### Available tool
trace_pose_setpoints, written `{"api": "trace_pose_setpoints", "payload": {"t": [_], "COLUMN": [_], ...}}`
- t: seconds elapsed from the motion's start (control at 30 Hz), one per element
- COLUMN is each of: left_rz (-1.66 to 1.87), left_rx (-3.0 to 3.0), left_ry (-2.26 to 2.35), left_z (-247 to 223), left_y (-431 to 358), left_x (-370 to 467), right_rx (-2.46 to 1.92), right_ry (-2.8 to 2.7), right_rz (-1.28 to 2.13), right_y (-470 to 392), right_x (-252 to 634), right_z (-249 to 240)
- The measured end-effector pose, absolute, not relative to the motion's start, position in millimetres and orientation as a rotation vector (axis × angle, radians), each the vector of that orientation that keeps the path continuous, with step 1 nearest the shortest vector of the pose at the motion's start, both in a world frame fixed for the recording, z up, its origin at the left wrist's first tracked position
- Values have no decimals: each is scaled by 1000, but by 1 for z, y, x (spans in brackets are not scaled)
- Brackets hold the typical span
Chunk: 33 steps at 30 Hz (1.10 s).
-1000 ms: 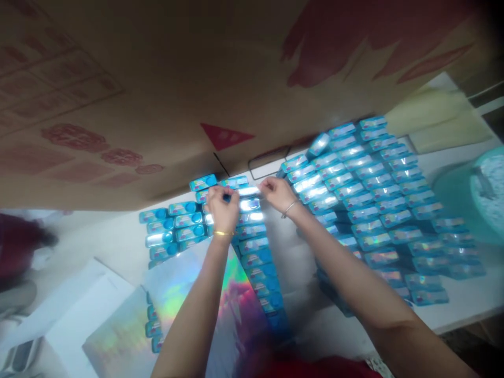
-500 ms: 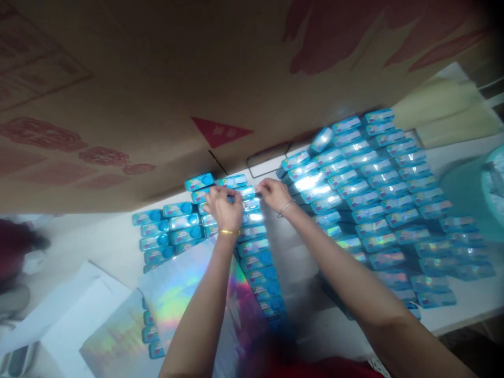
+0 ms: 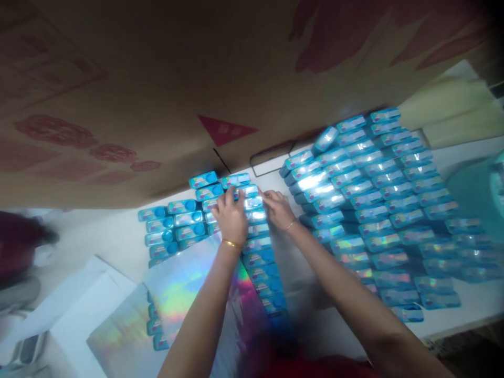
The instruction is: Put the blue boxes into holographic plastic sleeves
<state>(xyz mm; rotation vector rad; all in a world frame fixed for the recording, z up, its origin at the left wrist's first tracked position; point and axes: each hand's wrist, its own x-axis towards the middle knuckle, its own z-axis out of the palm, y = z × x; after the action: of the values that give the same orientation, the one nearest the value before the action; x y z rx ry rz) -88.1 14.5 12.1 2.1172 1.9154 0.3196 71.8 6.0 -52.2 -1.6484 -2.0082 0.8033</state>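
Small blue boxes with a clear strip along the top stand in rows on the table. My left hand (image 3: 232,216) lies over the top of the left group, its fingers spread and its tips touching a blue box (image 3: 250,190). At the right end of that same box is my right hand (image 3: 280,211), fingers curled together; anything between the fingertips is too small and blurred to make out. Beneath my left forearm, a shiny rainbow-silver sheet (image 3: 185,278) covers part of the left group.
A large brown cardboard box (image 3: 157,63) rises along the back. More blue boxes (image 3: 378,197) fill the right side, beside a turquoise tub (image 3: 468,194). White papers (image 3: 86,310) and another shiny sheet (image 3: 122,331) lie at left. A blurred dark red shape (image 3: 19,249) is at the left edge.
My left fingers have gone from bunched together to spread on the boxes. My right hand has come down slightly against the box's end. The whole view has shifted a little to the right.
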Motion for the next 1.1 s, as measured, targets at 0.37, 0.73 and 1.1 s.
{"api": "trace_pose_setpoints", "payload": {"t": [0.37, 0.73, 1.1], "left_rz": [372, 315, 347], "left_rx": [2122, 2183, 2256], "left_ry": [1866, 1809, 1815], "left_z": [48, 32, 26], "left_y": [-49, -72, -97], "left_x": [-208, -226, -197], "right_rx": [-1510, -1413, -1483], "right_ry": [-2020, -2474, -2449], "right_rz": [568, 542, 611], "right_y": [-30, -33, -32], "right_x": [11, -40, -50], "right_z": [24, 16, 9]}}
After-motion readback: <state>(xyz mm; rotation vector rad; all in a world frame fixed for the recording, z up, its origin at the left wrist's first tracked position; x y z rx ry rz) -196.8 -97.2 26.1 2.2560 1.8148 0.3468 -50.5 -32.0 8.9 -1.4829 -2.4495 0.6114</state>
